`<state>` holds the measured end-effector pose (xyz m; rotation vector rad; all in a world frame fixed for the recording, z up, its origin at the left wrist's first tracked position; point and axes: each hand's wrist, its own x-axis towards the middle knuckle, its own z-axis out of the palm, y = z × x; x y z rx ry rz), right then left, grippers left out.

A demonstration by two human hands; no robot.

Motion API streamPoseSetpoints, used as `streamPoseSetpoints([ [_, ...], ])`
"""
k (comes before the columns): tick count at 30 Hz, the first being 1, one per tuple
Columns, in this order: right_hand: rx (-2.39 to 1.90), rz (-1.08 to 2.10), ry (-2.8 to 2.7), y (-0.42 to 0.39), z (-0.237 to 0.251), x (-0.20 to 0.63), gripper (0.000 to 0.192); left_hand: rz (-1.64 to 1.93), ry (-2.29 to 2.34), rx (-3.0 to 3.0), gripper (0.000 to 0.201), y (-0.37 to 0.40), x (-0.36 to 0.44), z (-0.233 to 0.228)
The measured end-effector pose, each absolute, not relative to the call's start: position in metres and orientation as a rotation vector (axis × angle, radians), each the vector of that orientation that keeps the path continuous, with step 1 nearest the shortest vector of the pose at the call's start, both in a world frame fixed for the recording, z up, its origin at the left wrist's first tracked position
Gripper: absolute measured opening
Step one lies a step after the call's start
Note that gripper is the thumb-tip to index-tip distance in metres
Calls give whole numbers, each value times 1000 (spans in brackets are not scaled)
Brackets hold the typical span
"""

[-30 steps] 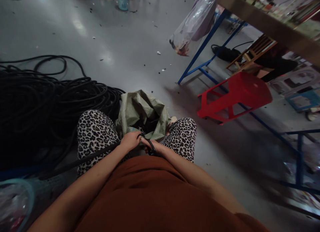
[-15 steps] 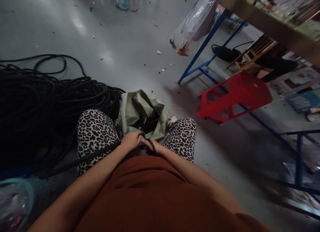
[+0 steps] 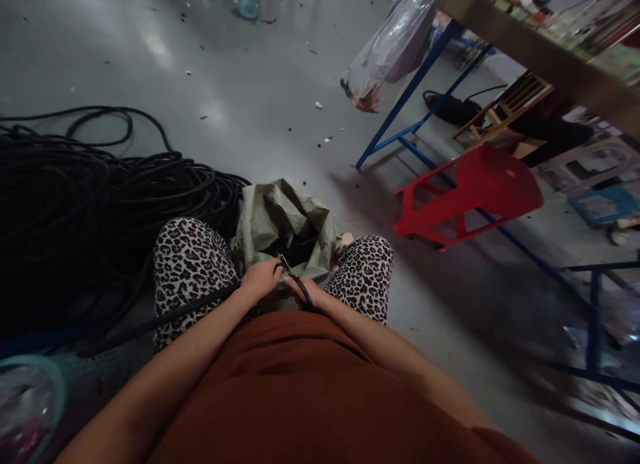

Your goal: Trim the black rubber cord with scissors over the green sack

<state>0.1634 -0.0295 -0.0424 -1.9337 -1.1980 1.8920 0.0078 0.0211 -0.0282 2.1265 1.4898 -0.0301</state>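
Posture: the person is sitting with knees apart in leopard-print trousers (image 3: 187, 264), looking down over a rust-brown top (image 3: 300, 391).
Left hand: the left hand (image 3: 261, 279) is curling closed around a black cable (image 3: 165, 319), the grip holding it just in front of the lap.
Right hand: the right hand (image 3: 309, 292) is lying close beside the left, nearly touching it, and is gripping a short black loop of the same cable; the fingers themselves are partly hidden, so how tightly they are closing cannot be told.
Cable run: the black cable is trailing from the left hand across the left thigh toward the lower left.
Cable pile: a large heap of black cable coils (image 3: 90, 204) is lying on the floor (image 3: 240, 104) to the left, touching the left knee.
Sack: a green woven sack (image 3: 280, 217) is standing open between the knees, just beyond both hands, with dark contents showing inside.
Surroundings: a red plastic stool (image 3: 475, 191) is standing to the right, near the blue legs of a counter (image 3: 540, 51); a clear plastic bag (image 3: 385, 51) is hanging from the counter's edge.
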Motion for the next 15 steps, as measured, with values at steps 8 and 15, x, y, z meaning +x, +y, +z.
streamPoseSetpoints([
  [8, -1954, 1876, -1258, -28, -29, 165, 50, -33, 1484, 2085, 38, 22, 5, -28],
  [15, -1944, 1901, -1135, -28, -29, 165, 51, -26, 1510, 2048, 37, 23, 4, -28],
])
